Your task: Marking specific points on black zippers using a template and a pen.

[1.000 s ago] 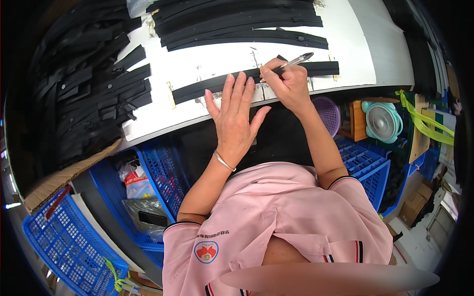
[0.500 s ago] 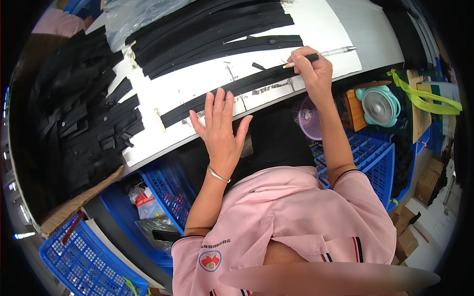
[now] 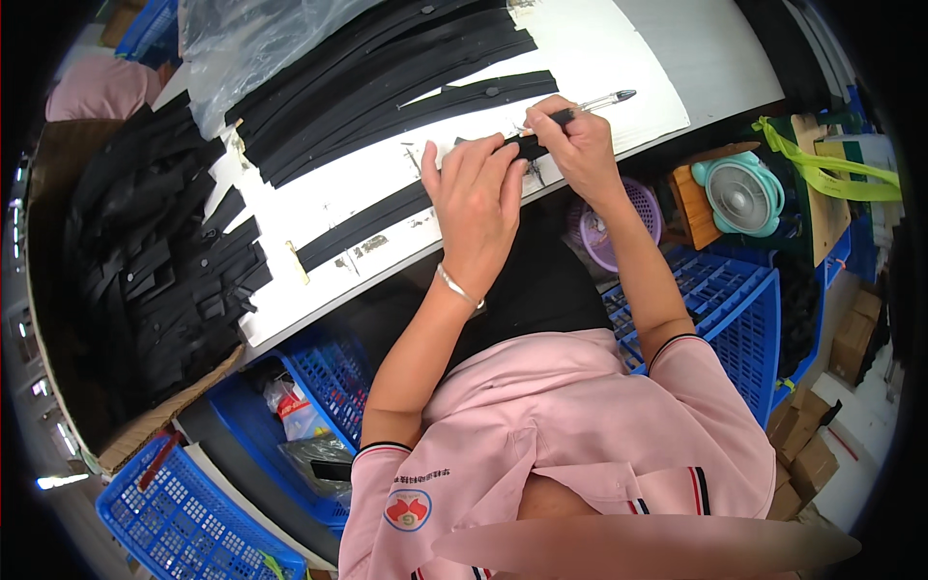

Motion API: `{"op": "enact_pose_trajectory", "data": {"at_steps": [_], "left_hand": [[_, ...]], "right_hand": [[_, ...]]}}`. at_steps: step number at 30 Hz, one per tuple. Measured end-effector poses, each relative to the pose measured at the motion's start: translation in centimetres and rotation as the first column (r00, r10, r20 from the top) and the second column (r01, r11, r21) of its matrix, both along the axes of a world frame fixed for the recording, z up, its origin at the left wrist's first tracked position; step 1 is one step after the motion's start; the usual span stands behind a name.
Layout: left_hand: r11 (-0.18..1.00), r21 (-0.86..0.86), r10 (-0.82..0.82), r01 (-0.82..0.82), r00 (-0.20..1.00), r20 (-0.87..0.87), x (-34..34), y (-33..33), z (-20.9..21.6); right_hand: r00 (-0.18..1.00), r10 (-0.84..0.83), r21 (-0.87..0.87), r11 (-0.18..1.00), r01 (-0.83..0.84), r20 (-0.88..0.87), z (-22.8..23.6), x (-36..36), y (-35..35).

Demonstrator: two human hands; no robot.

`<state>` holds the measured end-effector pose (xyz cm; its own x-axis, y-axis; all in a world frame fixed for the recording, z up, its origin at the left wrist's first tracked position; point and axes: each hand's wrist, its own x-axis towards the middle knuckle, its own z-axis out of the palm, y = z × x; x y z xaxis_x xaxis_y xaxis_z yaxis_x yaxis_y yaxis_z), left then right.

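A long black fabric strip (image 3: 367, 224) lies along the near side of the white board (image 3: 638, 72). My left hand (image 3: 476, 205) rests over the strip's right part, its thumb and forefinger closed about the dark fabric near that end. The little finger is spread away from the others. Right beside it, my right hand (image 3: 577, 152) grips a pen (image 3: 607, 100) with a clear barrel and dark grip. The pen's point is at the strip's right end, where the fingers partly hide it. Farther back on the board lie several more black strips (image 3: 387, 92).
A cardboard box (image 3: 48, 319) full of black pieces (image 3: 155, 261) stands at the left. Clear plastic sheeting (image 3: 251, 48) lies at the back. Blue crates (image 3: 744, 319) and a purple basket (image 3: 643, 208) sit below the table edge, near a small turquoise fan (image 3: 739, 193).
My left hand has slid right along the strip to beside my right hand, its flat fingers now bent. The right hand keeps the pen at the strip's end. The whole view has shifted slightly.
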<state>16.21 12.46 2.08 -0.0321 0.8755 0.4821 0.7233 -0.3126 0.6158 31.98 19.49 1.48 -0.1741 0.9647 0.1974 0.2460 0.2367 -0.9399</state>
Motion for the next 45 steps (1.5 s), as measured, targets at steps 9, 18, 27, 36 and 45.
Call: {"op": "enact_pose_trajectory", "data": {"at_steps": [9,18,27,36,45], "left_hand": [[1.000,0.003,0.017,-0.017,1.000,0.010,1.0,1.4,-0.9],[0.998,0.034,0.058,-0.056,0.998,-0.039,1.0,1.4,-1.2],[0.996,0.051,0.080,-0.079,0.996,-0.027,0.8,1.3,-1.2],[0.996,-0.078,0.026,-0.037,0.989,-0.148,-1.0,-2.8,0.0],[0.997,-0.051,-0.074,0.063,0.967,-0.245,-6.0,4.7,-1.1]], "right_hand": [[0.999,-0.017,0.164,0.986,0.009,0.049,-0.8,-0.2,0.4],[0.999,0.032,0.021,0.999,-0.032,0.008,-0.4,0.7,-0.1],[0.993,0.087,0.174,0.980,-0.099,0.080,-0.7,0.2,0.1],[0.993,0.009,0.155,0.988,0.010,-0.117,-1.0,1.6,-0.7],[0.982,-0.095,0.164,0.979,0.122,-0.161,-1.2,0.2,-1.1]]}}
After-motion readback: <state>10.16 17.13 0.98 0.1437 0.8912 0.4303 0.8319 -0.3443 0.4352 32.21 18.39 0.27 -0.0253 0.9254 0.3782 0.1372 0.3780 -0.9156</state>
